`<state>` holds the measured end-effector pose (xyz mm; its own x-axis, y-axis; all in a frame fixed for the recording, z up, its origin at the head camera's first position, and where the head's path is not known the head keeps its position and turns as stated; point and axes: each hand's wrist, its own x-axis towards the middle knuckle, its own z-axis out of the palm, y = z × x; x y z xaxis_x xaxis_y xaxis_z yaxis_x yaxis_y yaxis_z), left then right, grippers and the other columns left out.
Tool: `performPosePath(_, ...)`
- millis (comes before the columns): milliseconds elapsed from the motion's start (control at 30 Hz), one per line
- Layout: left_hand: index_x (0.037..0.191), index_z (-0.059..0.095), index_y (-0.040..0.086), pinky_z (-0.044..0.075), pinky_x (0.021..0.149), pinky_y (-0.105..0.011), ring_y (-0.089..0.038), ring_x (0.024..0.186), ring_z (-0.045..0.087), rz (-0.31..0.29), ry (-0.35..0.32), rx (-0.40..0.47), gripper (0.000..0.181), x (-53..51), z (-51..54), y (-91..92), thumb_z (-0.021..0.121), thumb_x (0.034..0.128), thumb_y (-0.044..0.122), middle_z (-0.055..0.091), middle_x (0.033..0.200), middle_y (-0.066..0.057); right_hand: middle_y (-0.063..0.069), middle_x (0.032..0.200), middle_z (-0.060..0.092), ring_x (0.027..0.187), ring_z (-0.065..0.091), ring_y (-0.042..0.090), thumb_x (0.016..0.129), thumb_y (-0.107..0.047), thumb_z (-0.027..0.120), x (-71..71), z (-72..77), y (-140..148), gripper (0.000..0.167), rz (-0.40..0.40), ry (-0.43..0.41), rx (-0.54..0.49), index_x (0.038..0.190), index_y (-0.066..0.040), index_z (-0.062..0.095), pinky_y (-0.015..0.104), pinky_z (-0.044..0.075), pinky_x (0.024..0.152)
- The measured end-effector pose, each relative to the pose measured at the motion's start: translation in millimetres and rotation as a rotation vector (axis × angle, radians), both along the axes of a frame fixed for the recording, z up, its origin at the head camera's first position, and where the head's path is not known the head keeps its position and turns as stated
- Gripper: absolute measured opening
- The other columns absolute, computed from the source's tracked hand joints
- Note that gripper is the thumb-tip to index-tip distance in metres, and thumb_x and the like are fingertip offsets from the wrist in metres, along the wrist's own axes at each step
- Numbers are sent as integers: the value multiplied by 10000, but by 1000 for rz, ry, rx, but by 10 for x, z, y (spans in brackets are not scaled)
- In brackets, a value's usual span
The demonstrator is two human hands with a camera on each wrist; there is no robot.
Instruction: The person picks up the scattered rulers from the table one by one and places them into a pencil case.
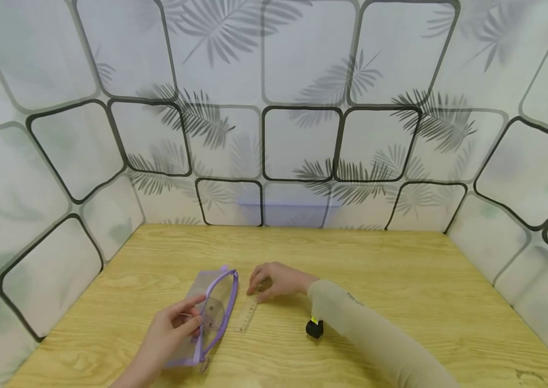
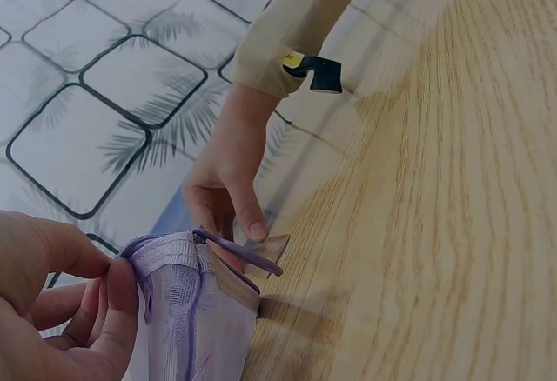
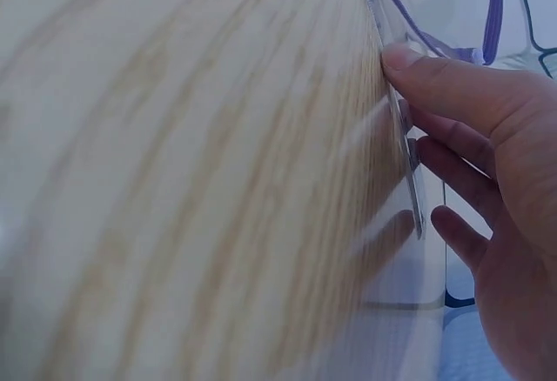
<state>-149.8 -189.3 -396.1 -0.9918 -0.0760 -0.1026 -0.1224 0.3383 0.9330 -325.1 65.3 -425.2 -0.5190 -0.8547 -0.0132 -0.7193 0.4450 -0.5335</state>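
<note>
A see-through pouch with a purple zipper edge (image 1: 229, 310) sits on the table, its mouth spread apart. My left hand (image 1: 164, 328) pinches the near side of that edge, and the left wrist view shows thumb and fingertips on the pouch (image 2: 174, 311). Inside lies a clear, rounded flat piece with small holes (image 1: 213, 311), perhaps a protractor. Just right of the pouch, my right hand (image 1: 281, 281) holds a clear ruler (image 1: 247, 317) by its far end. In the right wrist view the thumb and fingers grip the ruler (image 3: 412, 172) above the wood.
The wooden table (image 1: 376, 258) runs to patterned fabric walls (image 1: 298, 143) at the back and both sides. A black strap-like device with a yellow tag (image 1: 315, 327) is at the right sleeve. A small ring pull (image 1: 204, 364) hangs at the pouch's near end.
</note>
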Motion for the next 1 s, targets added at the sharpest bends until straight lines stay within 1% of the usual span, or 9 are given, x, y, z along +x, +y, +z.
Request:
performPosePath(133, 1360, 586, 50, 572, 704, -203, -87, 770, 628, -3, -5, 3, 449, 7, 6, 3, 639, 915, 13, 603, 990, -62, -80, 1212, 635, 1184, 551, 76, 863, -290, 766, 10, -12, 4, 239, 1, 20, 23, 1100, -274, 751, 307, 408, 1126)
performPosePath(233, 1361, 583, 44, 571, 702, -203, -88, 765, 628, -7, -5, 6, 449, 11, 12, 6, 638, 917, 14, 601, 985, -61, -77, 1188, 636, 1153, 554, 72, 866, -294, 761, 3, -25, 18, 250, 14, 29, 22, 1115, -275, 748, 296, 431, 1093)
performPosePath(300, 1362, 582, 41, 571, 700, -204, -87, 759, 629, -10, -2, 9, 450, 11, 15, 9, 638, 916, 14, 602, 983, -63, -71, 1156, 643, 1111, 557, 58, 863, -297, 763, -5, -35, 29, 257, 23, 35, 14, 1118, -268, 749, 261, 451, 1047)
performPosePath(400, 1360, 582, 36, 570, 695, -204, -83, 750, 627, -12, 5, 15, 448, 11, 16, 15, 637, 916, 13, 603, 981, -66, -61, 1095, 646, 1024, 551, 34, 856, -288, 771, -13, -40, 45, 263, 30, 24, 1, 1116, -253, 754, 201, 478, 941)
performPosePath(567, 1354, 586, 30, 569, 686, -207, -80, 735, 622, -6, 12, 26, 445, 6, 15, 23, 632, 913, 2, 604, 975, -66, -72, 1009, 639, 881, 500, 25, 845, -268, 780, -7, -26, 60, 258, 24, -10, -7, 1101, -250, 760, 151, 454, 781)
performPosePath(667, 1354, 585, 29, 568, 686, -207, -81, 733, 620, -5, 10, 24, 446, 8, 17, 25, 632, 911, 1, 602, 971, -63, -78, 972, 635, 834, 476, 44, 841, -260, 782, 11, -7, 69, 256, 19, -21, -3, 1096, -246, 763, 148, 426, 735)
performPosePath(800, 1353, 586, 31, 569, 690, -205, -82, 739, 621, -6, 7, 19, 447, 13, 17, 31, 635, 909, 6, 602, 972, -66, -72, 948, 625, 833, 481, 50, 838, -256, 786, 38, 4, 96, 263, 5, -26, 2, 1099, -242, 763, 144, 425, 738)
performPosePath(1000, 1355, 584, 35, 569, 695, -196, -79, 740, 623, -7, 6, 16, 451, 9, 6, 39, 642, 908, 13, 612, 1000, -83, -70, 947, 606, 829, 510, 36, 844, -234, 782, 88, 19, 144, 273, -27, -68, 14, 1116, -244, 757, 151, 451, 738)
